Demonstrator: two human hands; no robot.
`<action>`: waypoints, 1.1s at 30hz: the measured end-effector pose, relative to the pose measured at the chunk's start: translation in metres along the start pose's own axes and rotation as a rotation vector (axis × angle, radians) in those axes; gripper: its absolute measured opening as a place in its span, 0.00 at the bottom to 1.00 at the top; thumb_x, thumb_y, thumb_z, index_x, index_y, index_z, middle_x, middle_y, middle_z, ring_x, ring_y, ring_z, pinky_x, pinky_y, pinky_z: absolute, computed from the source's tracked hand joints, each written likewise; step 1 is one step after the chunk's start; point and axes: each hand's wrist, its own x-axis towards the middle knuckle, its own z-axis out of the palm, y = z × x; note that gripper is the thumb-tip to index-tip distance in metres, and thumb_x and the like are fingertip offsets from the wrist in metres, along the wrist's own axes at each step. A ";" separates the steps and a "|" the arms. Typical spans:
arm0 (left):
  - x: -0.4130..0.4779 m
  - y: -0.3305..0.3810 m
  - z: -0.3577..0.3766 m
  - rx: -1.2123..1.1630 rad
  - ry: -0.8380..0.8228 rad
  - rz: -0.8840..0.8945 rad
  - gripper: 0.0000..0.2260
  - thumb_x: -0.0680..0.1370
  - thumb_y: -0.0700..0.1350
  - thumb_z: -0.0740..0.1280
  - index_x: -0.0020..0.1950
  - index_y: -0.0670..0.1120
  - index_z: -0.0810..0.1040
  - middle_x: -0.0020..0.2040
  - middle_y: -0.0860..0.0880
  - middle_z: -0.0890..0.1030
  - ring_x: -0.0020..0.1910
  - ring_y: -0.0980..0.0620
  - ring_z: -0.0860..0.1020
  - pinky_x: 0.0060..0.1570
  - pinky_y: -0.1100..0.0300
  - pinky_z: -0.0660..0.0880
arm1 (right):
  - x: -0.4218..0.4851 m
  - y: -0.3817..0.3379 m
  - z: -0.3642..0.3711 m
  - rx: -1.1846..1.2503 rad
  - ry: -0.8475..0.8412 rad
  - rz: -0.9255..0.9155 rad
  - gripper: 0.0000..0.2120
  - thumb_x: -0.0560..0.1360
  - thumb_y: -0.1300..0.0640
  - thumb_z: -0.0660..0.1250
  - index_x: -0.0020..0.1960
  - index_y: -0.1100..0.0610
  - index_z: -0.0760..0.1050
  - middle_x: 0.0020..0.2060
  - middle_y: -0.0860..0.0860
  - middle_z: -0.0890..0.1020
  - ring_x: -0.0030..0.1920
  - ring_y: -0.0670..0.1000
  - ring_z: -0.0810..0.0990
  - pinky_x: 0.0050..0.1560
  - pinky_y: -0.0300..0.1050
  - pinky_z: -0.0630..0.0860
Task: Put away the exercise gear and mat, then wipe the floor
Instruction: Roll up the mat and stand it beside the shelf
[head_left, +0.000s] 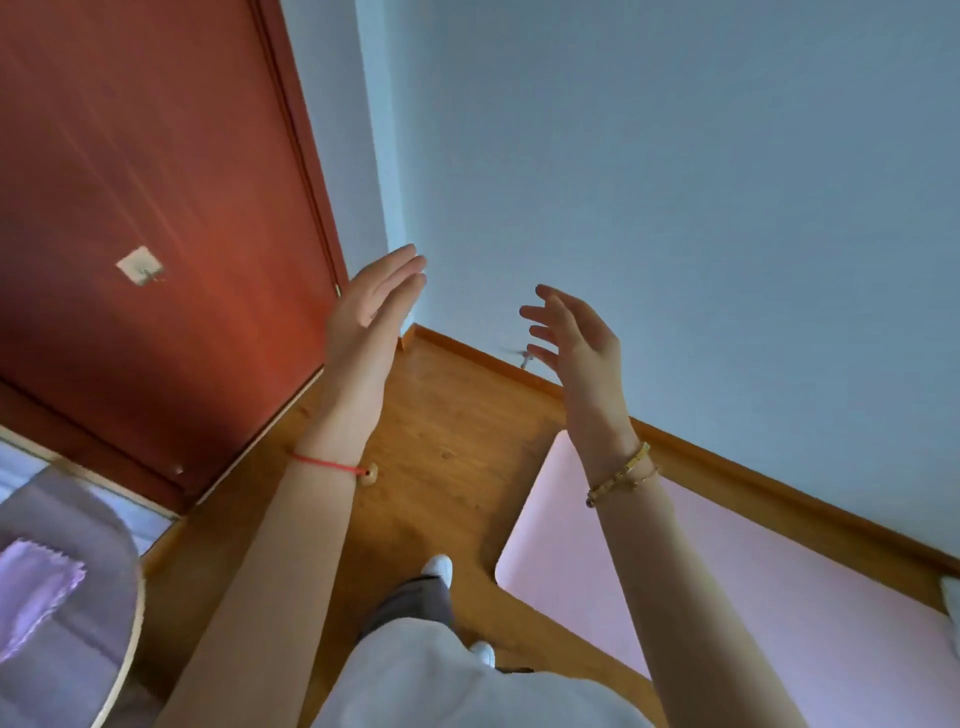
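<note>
Item: our left hand (371, 312), fingers pressed together; right hand (576, 338), fingers spread; both empty, presumably because the flat pink exercise mat (779, 597) awaits rolling.

Bare floor (457, 426) lies open ahead — wall (675, 182), door (156, 182) and seemingly mat (779, 597) hem it.

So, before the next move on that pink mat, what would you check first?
1. Left hand free: ok, fingers straight, holding nothing.
2. Right hand free: ok, relaxed and empty.
3. Mat rolled up: not ok, it lies flat on the floor.
4. Cloth for wiping nearby: ok, it lies on the round table.
5. Other exercise gear located: cannot tell, none clearly in view.
</note>
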 end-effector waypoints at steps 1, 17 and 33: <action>0.003 -0.004 0.016 -0.008 -0.040 -0.007 0.19 0.78 0.50 0.68 0.69 0.50 0.77 0.65 0.52 0.81 0.67 0.56 0.77 0.73 0.51 0.69 | 0.001 0.001 -0.015 0.015 0.047 0.003 0.14 0.82 0.52 0.61 0.63 0.55 0.78 0.51 0.50 0.85 0.55 0.50 0.82 0.51 0.39 0.81; 0.055 -0.048 0.237 -0.052 -0.651 -0.099 0.18 0.77 0.52 0.70 0.66 0.51 0.79 0.64 0.53 0.82 0.66 0.55 0.78 0.71 0.51 0.71 | 0.016 0.004 -0.179 0.091 0.708 0.008 0.14 0.82 0.54 0.61 0.65 0.57 0.76 0.52 0.51 0.84 0.54 0.50 0.82 0.51 0.40 0.81; 0.046 -0.084 0.339 0.004 -0.906 -0.194 0.19 0.74 0.58 0.70 0.64 0.55 0.79 0.65 0.54 0.81 0.65 0.57 0.79 0.69 0.55 0.73 | 0.021 0.039 -0.253 0.103 0.921 0.071 0.14 0.82 0.54 0.62 0.64 0.56 0.78 0.51 0.52 0.85 0.50 0.45 0.82 0.45 0.35 0.78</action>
